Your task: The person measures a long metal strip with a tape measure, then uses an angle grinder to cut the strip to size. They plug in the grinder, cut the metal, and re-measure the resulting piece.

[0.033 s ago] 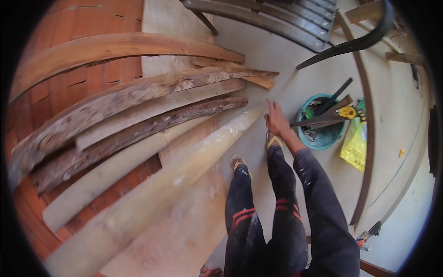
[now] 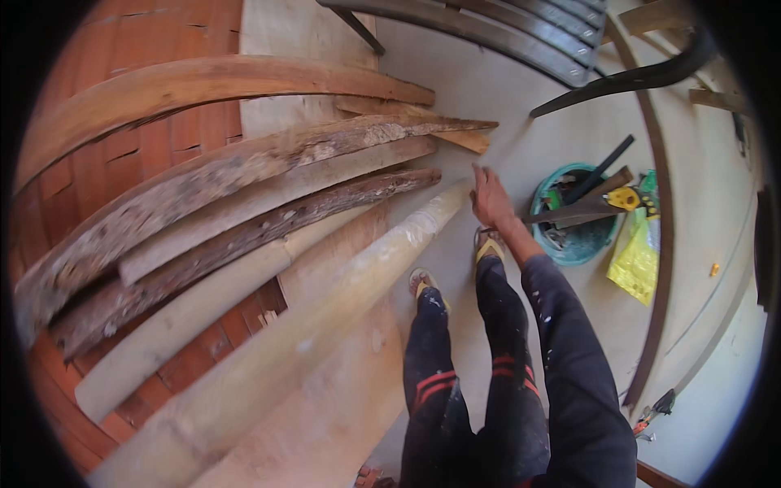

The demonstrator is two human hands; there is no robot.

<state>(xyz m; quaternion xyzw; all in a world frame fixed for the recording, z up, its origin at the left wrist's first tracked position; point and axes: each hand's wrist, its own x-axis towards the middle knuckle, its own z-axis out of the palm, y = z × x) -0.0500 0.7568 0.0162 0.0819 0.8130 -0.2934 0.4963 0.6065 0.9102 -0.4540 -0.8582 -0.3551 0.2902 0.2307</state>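
Observation:
A thick, pale yellow bamboo pole point(image 2: 325, 305) runs aslant from the lower left up to the middle, a whitish patch near its far end. My right hand point(image 2: 490, 200) is beside that far end with its fingers stretched out. Whether the fingertips touch the pole, I cannot tell. My left hand is out of view. Left of the pole lie a thinner bamboo pole point(image 2: 195, 313), a dark rough-barked piece of wood point(image 2: 244, 244), a pale plank point(image 2: 277, 203) and a bark-edged slab point(image 2: 220, 175). Beyond them is a smoother reddish-brown board point(image 2: 236, 77).
A teal bucket point(image 2: 584, 250) holding several tools, one yellow-handled point(image 2: 625, 198), stands right of my hand, by a yellow plastic bag point(image 2: 633, 264). A dark slatted seat point(image 2: 521, 41) is at the top. My feet are just below the pole's far end. Red-brown tiles point(image 2: 179, 49) cover the left.
The whole view has shifted slightly. My right hand looks a little farther up and slightly off the pole's end. The wood and the bucket appear otherwise the same.

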